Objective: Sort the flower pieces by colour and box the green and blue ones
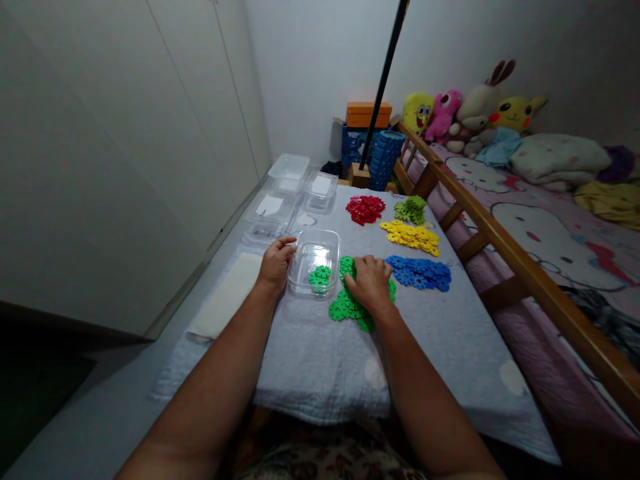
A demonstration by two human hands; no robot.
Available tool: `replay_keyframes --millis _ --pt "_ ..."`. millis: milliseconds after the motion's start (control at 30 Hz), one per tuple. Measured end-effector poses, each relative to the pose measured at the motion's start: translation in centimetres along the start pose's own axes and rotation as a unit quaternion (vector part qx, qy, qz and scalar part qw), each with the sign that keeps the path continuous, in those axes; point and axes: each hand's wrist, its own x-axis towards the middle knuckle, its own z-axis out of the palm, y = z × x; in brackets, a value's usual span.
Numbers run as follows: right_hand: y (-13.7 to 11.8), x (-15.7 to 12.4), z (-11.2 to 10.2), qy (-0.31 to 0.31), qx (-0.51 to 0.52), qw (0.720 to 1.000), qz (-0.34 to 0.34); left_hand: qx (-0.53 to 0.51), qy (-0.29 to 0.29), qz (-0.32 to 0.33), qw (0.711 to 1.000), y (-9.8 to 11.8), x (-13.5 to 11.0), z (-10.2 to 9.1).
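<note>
A clear plastic box (314, 254) stands on a pale quilted cloth (320, 353), with a few green flower-shaped pieces (319, 276) inside it. My left hand (275, 262) grips the box's left rim. Just right of the box lies a pile of dark green pieces (345, 307). My right hand (369, 281) rests on that pile, fingers curled down over the pieces. Whether it has any pieces pinched is hidden.
Further piles lie on the cloth: blue (420, 273), yellow (411, 236), light green (411, 209) and red (365, 209). Several empty clear boxes (289, 172) stand at the far left. A wooden bed rail (500, 243) runs along the right, with plush toys (475, 107) behind. A black pole (383, 83) rises at the back.
</note>
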Motion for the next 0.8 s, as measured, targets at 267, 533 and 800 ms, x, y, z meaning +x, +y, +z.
replay_keyframes --millis 267,533,800 --pt "-0.98 0.51 0.01 -0.038 -0.01 0.999 0.006 0.0 -0.004 0.006 1.0 0.03 -0.01 0.08" --pt "-0.81 0.58 -0.12 0.006 0.031 0.999 0.006 0.004 -0.003 0.003 1.0 0.21 -0.13 0.15" --pt "-0.76 0.23 0.07 -0.002 0.067 0.998 -0.013 0.003 0.001 -0.004 1.0 -0.11 0.17 0.03"
